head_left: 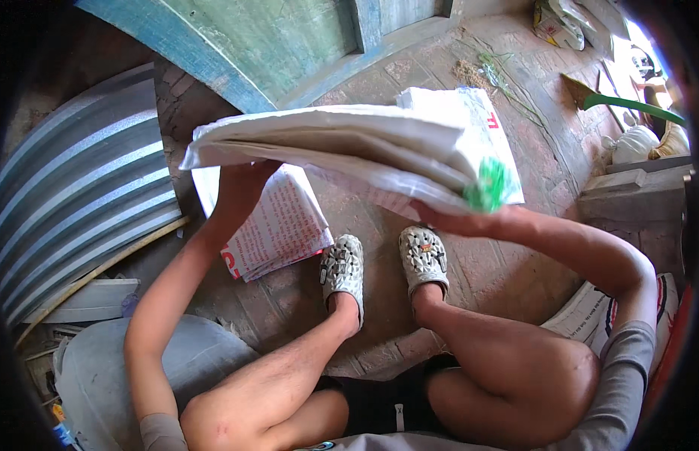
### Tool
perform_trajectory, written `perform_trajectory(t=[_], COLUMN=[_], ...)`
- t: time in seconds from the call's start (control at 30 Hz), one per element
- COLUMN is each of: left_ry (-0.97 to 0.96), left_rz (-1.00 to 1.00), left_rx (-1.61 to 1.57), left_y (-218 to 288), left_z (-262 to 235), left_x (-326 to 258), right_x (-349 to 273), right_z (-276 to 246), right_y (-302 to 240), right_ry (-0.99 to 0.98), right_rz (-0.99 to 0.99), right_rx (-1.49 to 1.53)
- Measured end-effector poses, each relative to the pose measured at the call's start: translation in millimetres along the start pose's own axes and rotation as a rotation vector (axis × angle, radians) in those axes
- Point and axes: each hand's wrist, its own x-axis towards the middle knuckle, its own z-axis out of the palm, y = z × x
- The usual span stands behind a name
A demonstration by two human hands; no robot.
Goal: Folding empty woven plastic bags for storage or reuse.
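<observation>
A thick folded white woven sack [342, 139] is held up in front of me, with several layers showing along its edge. My left hand [248, 180] is closed on its left part from below, fingers mostly hidden behind it. Under the right end, my right hand [458, 219] grips the lower edge. A bright green bundle [488, 184], perhaps plastic string, shows at that right corner, blurred. Below on the floor lies a folded stack of white sacks with red print [278, 222]. Another white folded sack [496, 120] lies partly behind the held one.
Corrugated metal sheets [86, 173] lean at the left, beside a bamboo stick [101, 282] and a grey rounded object [161, 353]. A blue-green wooden door [274, 45] stands ahead. My clogs [342, 270] rest on the brick floor. Filled bags [633, 143] are at the right.
</observation>
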Motion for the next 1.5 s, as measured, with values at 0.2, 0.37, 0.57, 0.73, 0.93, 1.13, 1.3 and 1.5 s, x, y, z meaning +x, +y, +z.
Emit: perform_trajectory(t=[0.2,0.37,0.57,0.73,0.93,1.13,1.3,1.5], left_ry=[-0.014,-0.163,-0.131,-0.209,-0.276,-0.34,-0.228,-0.154], left_rz=[-0.093,-0.343,-0.307,-0.428,-0.425,-0.485,-0.366,-0.172], left_rx=[-0.184,-0.206,-0.159,-0.024,-0.101,-0.088,-0.231,-0.291], left_y=[4.5,-4.5,-35.0,-63.9,-87.1,-88.6,-53.7,-14.0], left_z=[21.9,16.6,16.1,14.1,50.0,46.5,51.3,39.7], left_x=[20.6,19.2,15.8,11.9,6.7,14.8,18.2,7.3], right_x=[-8.7,-12.9,-8.0,-1.5,-22.6,-0.6,2.4,0.5], right_z=[20.2,12.2,9.2,31.4,78.6,65.4,22.7,2.0], right_y=[-21.9,-20.4,-21.1,-13.1,59.8,72.0,72.5,53.2], right_ry=[-0.123,-0.063,-0.178,-0.235,-0.216,-0.095,-0.023,-0.012], right_rz=[0.218,0.124,0.297,0.359,0.6,0.811,0.667,0.53], right_rx=[-0.078,-0.122,0.01,-0.008,0.049,0.166,0.26,0.187])
